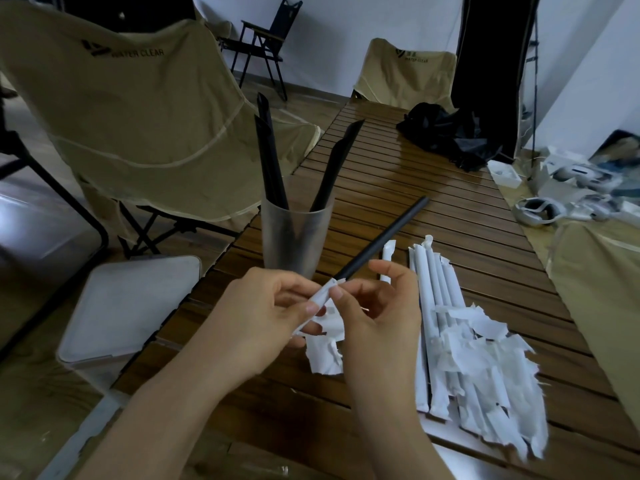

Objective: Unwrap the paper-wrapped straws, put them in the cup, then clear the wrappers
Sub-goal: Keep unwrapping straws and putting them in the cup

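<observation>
A black straw (pixel 381 237) slants up to the right over the wooden slat table (pixel 398 161), its lower end still in white paper wrapper (pixel 320 299). My left hand (pixel 263 313) pinches that wrapper end. My right hand (pixel 377 317) pinches the paper at the straw's base, fingers curled. A frosted translucent cup (pixel 294 237) stands just beyond my hands with several black straws (pixel 273 161) leaning in it. A bundle of wrapped straws (pixel 436 306) lies to the right, with torn wrapper scraps (pixel 491 375) heaped over it. More torn paper (pixel 323 355) lies under my hands.
A white lidded bin (pixel 131 306) sits left of the table. Beige camping chairs (pixel 138 116) stand at left and at the far end. A black bag (pixel 450 133) lies on the table's far right. Headsets and white boxes (pixel 571 188) crowd the right side.
</observation>
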Demonstrator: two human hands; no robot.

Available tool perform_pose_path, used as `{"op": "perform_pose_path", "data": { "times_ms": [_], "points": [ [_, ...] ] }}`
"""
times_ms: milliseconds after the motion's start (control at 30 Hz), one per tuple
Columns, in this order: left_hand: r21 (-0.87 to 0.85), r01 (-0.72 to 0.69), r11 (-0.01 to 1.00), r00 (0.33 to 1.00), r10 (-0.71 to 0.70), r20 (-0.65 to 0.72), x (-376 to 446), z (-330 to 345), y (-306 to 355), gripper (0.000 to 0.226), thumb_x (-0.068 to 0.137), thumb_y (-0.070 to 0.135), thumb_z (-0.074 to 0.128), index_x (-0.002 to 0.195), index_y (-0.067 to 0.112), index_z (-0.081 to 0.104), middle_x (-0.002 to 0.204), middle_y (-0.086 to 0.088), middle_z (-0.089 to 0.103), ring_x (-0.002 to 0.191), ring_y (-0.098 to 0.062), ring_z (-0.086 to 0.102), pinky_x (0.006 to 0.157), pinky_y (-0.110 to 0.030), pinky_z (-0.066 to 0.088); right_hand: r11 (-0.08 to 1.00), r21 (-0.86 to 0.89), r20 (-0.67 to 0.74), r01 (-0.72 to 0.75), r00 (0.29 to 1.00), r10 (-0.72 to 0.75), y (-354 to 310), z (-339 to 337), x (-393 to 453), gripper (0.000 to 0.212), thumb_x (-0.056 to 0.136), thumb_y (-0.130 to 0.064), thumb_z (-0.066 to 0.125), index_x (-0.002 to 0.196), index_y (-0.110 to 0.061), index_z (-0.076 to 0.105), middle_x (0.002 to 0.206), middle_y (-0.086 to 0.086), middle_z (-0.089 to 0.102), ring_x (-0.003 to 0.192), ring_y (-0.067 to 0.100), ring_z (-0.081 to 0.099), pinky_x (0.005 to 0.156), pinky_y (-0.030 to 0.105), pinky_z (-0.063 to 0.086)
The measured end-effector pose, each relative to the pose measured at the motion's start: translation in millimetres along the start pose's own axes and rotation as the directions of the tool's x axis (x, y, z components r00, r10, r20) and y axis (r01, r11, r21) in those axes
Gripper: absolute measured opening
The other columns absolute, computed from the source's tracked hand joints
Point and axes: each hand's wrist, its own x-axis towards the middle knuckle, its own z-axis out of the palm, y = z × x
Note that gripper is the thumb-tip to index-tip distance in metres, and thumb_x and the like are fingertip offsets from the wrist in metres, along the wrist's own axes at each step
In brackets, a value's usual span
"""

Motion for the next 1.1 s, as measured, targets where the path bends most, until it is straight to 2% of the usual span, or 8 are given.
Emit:
{"op": "perform_pose_path", "data": {
  "times_ms": [133,233,500,633,733,833,1000,1100],
  "points": [
    [0.005,0.006,1.000,1.000,-0.006,-0.006,-0.6,3.6,1.1,0.023,0.090,0.016,0.061,0.112,0.021,0.066,0.100,0.004,0.071,0.077,-0.002,0.070,0.067,-0.023,0.059,1.000,0.001,-0.040,0.014,0.999,-0.014,1.6,-0.4,0.6,0.049,0.080,-0.002,0.071,0.111,-0.031,0.047,0.079,-0.003,0.067,0.078,0.003,0.065,0.074,0.022,0.051],
    [0.010,0.015,1.000,1.000,-0.015,0.000,-0.2,3.3,0.8,0.023,0.090,0.015,0.060,0.112,0.020,0.066,0.100,0.004,0.071,0.079,-0.002,0.070,0.066,-0.021,0.059,0.999,-0.031,-0.029,0.029,0.999,-0.030,2.3,0.2,0.9,0.046,0.080,-0.003,0.071,0.109,-0.030,0.048,0.078,-0.004,0.068,0.078,0.003,0.065,0.079,0.024,0.052],
    [0.027,0.025,0.999,1.000,-0.025,0.012,1.4,-3.0,-4.3,0.024,0.089,0.016,0.061,0.112,0.022,0.066,0.100,0.005,0.072,0.080,-0.006,0.071,0.072,-0.031,0.060,0.994,-0.075,-0.033,0.079,0.996,-0.081,3.6,3.6,0.0,0.053,0.078,-0.003,0.072,0.110,-0.035,0.045,0.080,-0.007,0.065,0.077,0.002,0.064,0.072,0.021,0.052],
    [0.086,-0.024,0.996,1.000,0.023,0.011,1.6,-5.9,-8.5,0.012,0.089,0.020,0.065,0.098,0.023,0.073,0.087,0.005,0.074,0.079,-0.005,0.070,0.075,-0.025,0.058,0.989,-0.124,0.000,0.083,0.996,-0.084,5.2,2.8,0.9,0.042,0.079,-0.006,0.072,0.102,-0.033,0.050,0.081,-0.010,0.065,0.081,-0.003,0.061,0.069,0.010,0.046],
    [0.167,-0.020,0.986,1.000,0.019,0.010,2.3,-8.2,-9.5,0.018,0.087,0.025,0.065,0.105,0.026,0.071,0.090,0.013,0.072,0.080,0.006,0.067,0.077,-0.015,0.052,0.983,-0.170,0.038,0.075,0.997,-0.069,6.6,3.3,1.8,0.030,0.081,-0.009,0.072,0.093,-0.031,0.056,0.077,-0.014,0.064,0.084,-0.005,0.058,0.068,0.006,0.044],
    [0.156,-0.009,0.988,1.000,0.006,0.021,1.3,-10.0,-6.4,0.021,0.086,0.026,0.065,0.107,0.026,0.070,0.093,0.012,0.073,0.081,0.005,0.068,0.086,-0.025,0.053,0.976,-0.205,0.046,0.077,0.997,-0.069,7.5,4.9,2.1,0.025,0.082,-0.013,0.071,0.089,-0.033,0.057,0.081,-0.015,0.063,0.084,-0.002,0.058,0.068,0.011,0.046],
    [0.217,0.011,0.976,1.000,-0.012,0.004,0.4,-10.7,-5.1,0.023,0.082,0.031,0.070,0.104,0.029,0.067,0.095,0.014,0.071,0.086,0.004,0.065,0.086,-0.024,0.053,0.988,-0.155,0.077,-0.014,0.997,0.026,7.4,3.9,2.2,0.004,0.086,-0.029,0.065,0.086,-0.027,0.061,0.081,-0.010,0.064,0.081,0.002,0.060,0.072,0.020,0.050],
    [0.251,0.035,0.967,0.999,-0.038,0.008,1.0,-10.1,-4.5,0.027,0.076,0.030,0.076,0.100,0.025,0.066,0.093,0.009,0.071,0.085,-0.001,0.067,0.086,-0.031,0.055,0.985,-0.161,0.102,-0.065,0.991,0.082,10.9,2.8,4.5,0.009,0.086,-0.027,0.066,0.078,-0.023,0.064,0.073,-0.004,0.067,0.073,0.009,0.065,0.070,0.028,0.055]
  ]
}}
